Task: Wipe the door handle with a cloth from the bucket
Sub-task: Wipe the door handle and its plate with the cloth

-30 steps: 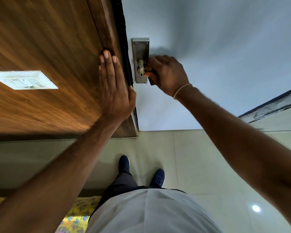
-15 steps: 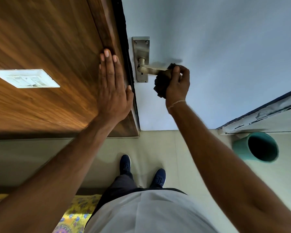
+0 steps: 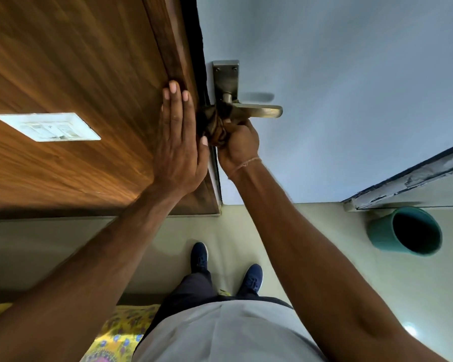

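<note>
You are standing on a pale tiled floor [image 3: 311, 257] facing a grey door [image 3: 351, 74] with a wood-panelled wall [image 3: 76, 61] to its left. The door handle [image 3: 256, 111] sits at about twelve o'clock from your feet, its lever pointing toward three o'clock from a metal backplate [image 3: 225, 74]. Your right hand [image 3: 237, 145] is closed around a dark bunched cloth [image 3: 215, 124], pressing it against the root of the lever just below the spindle; the outer end of the lever is bare. Your left hand [image 3: 178, 142] lies flat with fingers together on the wooden frame edge, at nine o'clock from the cloth and nearly touching it. The teal bucket [image 3: 406, 231] stands on the floor at four o'clock, well apart, and a white switch plate [image 3: 47, 126] sits far out at nine o'clock. The risks, as I judge them: bearing down could depress the lever and let the door swing, or the loose cloth could snag in the gap at the frame beside your left thumb.
</note>
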`<state>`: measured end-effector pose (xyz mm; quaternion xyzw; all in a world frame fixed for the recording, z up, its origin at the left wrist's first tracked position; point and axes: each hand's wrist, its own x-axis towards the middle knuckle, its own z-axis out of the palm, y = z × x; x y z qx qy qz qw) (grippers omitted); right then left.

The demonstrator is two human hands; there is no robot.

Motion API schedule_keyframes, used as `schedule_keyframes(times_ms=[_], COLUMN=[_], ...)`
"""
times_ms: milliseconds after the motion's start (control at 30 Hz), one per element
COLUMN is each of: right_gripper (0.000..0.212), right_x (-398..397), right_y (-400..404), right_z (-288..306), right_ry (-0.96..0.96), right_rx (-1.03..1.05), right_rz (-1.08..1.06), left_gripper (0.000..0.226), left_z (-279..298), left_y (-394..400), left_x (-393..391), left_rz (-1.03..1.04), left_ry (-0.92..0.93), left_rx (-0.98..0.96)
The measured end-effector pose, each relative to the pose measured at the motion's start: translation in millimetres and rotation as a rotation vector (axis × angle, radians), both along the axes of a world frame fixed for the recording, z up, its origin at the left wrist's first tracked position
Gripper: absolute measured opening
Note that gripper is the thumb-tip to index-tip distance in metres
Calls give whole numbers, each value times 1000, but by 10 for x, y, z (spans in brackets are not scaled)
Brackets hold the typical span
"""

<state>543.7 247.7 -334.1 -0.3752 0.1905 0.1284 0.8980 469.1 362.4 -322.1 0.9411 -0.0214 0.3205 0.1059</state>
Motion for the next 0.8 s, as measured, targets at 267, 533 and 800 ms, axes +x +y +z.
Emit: schedule_keyframes(times_ms=[267,533,800], right_gripper=[33,41,27], right_x=[130,7,25], right_y=[-522,-85,-187], right_z=[53,238,267], right_ry=[-92,37,-22], right_rx=[180,253,307], right_rz=[-29,-51,-101], left_gripper=[73,74,75], left_z=[-15,-50,-58], left_y=[84,60,52], left_x=[2,11,22], left_rz=[-67,-45,-43], left_ry=[-12,-16,-23], left_rx=[-30,-11,-15])
